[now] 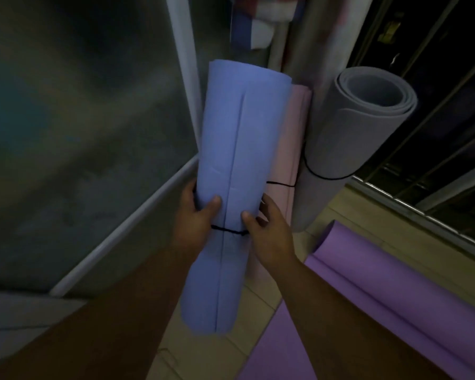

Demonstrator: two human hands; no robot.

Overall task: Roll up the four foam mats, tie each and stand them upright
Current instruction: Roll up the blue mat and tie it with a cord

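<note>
A rolled blue foam mat (pixel 239 165) stands on end in the middle of the view, with a black string (pixel 228 230) tied round it. My left hand (pixel 196 218) grips its left side and my right hand (pixel 266 231) grips its right side, both near the string. Behind the blue roll a pink rolled mat (pixel 292 138) stands upright with a black tie. To the right a grey rolled mat (pixel 348 138), also tied with black string, leans upright in the corner. A purple mat (pixel 381 292) lies flat and partly curled on the floor at the lower right.
A grey wall (pixel 80 119) with a white pipe (pixel 121 231) fills the left. A dark metal gate (pixel 436 91) runs along the right. Striped cloth (pixel 258 20) hangs at the top. Pale floor tiles (pixel 209 355) show between the mats.
</note>
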